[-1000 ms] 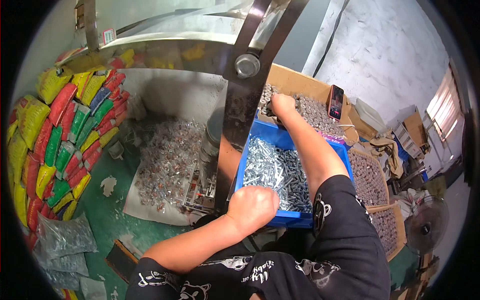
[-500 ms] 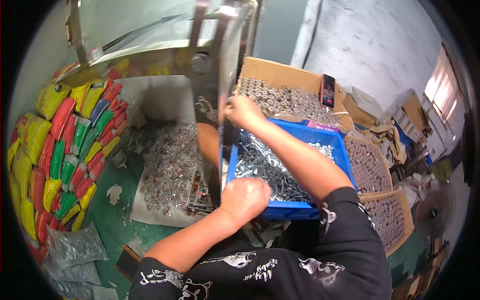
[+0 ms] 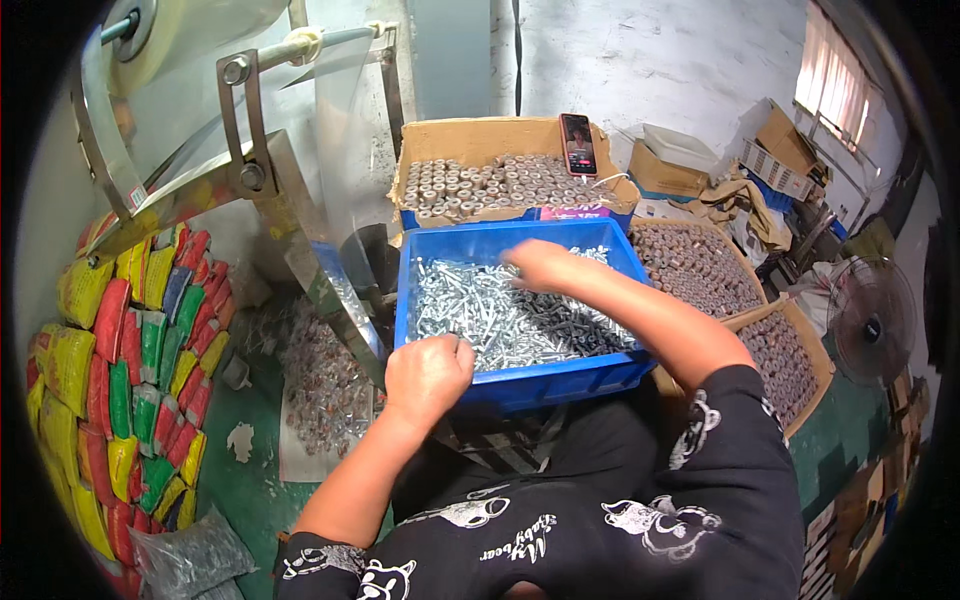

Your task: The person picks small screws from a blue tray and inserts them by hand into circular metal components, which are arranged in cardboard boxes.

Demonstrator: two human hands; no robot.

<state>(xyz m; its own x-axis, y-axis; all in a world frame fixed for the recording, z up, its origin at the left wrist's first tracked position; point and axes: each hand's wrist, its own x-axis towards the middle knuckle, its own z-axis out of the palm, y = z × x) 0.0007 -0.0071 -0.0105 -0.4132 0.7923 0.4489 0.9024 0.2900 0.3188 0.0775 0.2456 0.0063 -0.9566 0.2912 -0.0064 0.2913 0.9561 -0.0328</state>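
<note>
Screws [image 3: 500, 315] heaped in the blue bin [image 3: 520, 385] lie just at twelve o'clock of the fisted left hand [image 3: 428, 375]; the blurred right hand [image 3: 540, 265], grip unclear, hovers directly over them.

A person wearing a black short-sleeved T-shirt [image 3: 640, 510] printed with white cartoon bear figures and white lettering, forearms bare.

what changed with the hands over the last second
The right hand pulled back from the cardboard box of metal sleeves and is now over the screws in the blue bin. The left hand stayed fisted at the bin's near-left edge; whether it holds anything is hidden.
</note>
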